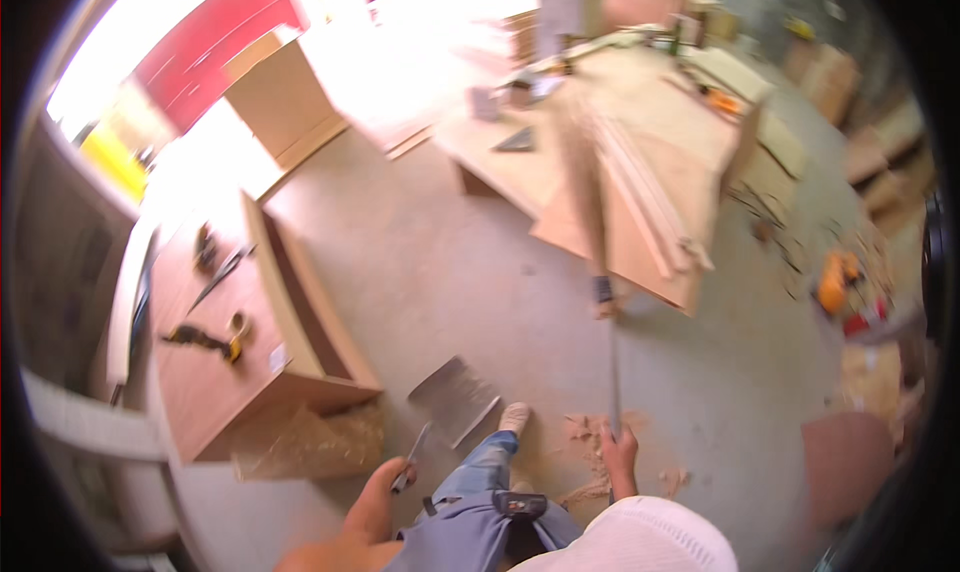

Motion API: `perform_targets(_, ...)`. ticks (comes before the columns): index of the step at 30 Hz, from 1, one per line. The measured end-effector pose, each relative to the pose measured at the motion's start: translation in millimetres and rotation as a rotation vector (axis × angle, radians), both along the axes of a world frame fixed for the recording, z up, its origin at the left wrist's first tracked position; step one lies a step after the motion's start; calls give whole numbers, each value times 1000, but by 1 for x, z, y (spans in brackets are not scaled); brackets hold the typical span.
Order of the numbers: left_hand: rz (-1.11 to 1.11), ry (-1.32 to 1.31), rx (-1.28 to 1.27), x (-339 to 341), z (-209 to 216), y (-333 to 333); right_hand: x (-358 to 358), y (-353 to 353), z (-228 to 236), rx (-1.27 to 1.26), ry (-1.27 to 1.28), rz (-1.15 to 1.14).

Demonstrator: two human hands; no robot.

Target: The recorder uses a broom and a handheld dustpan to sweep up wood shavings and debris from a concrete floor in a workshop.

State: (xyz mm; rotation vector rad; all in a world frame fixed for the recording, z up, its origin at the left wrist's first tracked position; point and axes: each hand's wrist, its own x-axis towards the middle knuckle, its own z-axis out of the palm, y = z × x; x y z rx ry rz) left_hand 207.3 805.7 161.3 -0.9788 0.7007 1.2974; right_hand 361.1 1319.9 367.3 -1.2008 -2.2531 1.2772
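My left hand (392,473) is closed around the handle of a dark, flat dustpan (455,400), which is low over or on the floor in front of my left side; I cannot tell whether it touches. In my right hand (620,452), wrapped round its long thin stick, is a broom (586,167). Its brown bristles point away from me, and in the picture they overlap the big wooden table. Pale wood shavings (585,430) lie scattered on the concrete near my feet and beside the right hand.
A wooden cabinet (225,382) at the left carries a yellow-black power drill (205,340) and other tools. The plywood table (510,182) ahead holds wood strips (645,207) and a dark triangular piece (515,140). Orange tools (838,280), cables and wood scraps lie at the right.
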Motion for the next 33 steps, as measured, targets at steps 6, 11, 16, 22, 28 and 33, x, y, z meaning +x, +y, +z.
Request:
perform_targets(6,149,792,-58,128,163,-17,23,-77,-5,38,-267,86)
perform_targets(11,-630,1771,-7,142,239,-47,17,-159,-86,-106,-343,317)
perform_targets(16,-335,1100,-14,113,179,-93,19,-225,-166,-200,-428,419)
perform_targets(22,-119,35,-354,68,71,-180,111,-294,-275,-607,-661,-84)
perform_targets(28,-211,-32,-351,57,58,-204,265,-352,-274,-751,-796,-310)
perform_targets(33,-289,-12,-317,48,40,-223,363,-397,-241,-602,-914,-404)
